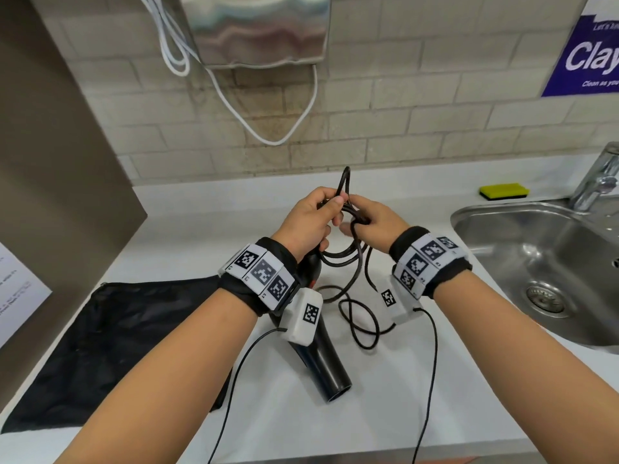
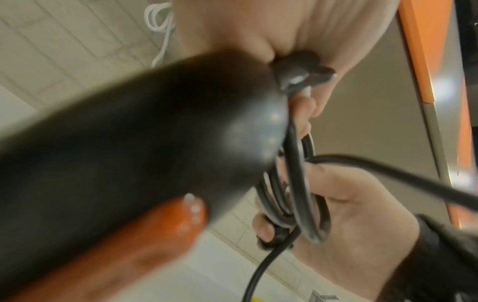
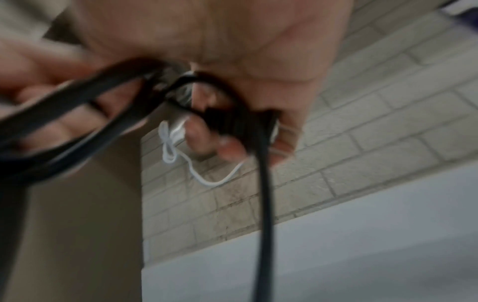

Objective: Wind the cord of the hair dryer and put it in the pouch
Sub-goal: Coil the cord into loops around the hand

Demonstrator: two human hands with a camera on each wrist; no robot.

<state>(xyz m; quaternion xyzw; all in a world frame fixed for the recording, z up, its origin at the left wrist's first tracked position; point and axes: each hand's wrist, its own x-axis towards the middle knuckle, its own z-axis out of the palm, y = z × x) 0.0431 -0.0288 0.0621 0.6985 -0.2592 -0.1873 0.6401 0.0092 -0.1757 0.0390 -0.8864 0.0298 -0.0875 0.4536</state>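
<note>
A black hair dryer (image 1: 323,360) with an orange switch hangs nozzle-down over the white counter (image 1: 368,413), close up and blurred in the left wrist view as hair dryer (image 2: 129,143). My left hand (image 1: 310,217) grips its handle together with several loops of the black cord (image 1: 338,256). My right hand (image 1: 370,222) pinches the cord bundle just to the right of the left hand; cord (image 3: 264,194) runs down from its fingers. Loose cord (image 1: 360,324) still lies coiled on the counter. The black pouch (image 1: 110,343) lies flat on the counter at the left.
A steel sink (image 1: 542,262) with a tap (image 1: 599,175) is at the right, a yellow sponge (image 1: 504,190) behind it. A metal hand dryer (image 1: 258,28) with white cables (image 1: 278,139) hangs on the tiled wall. A brown partition (image 1: 50,162) stands at the left.
</note>
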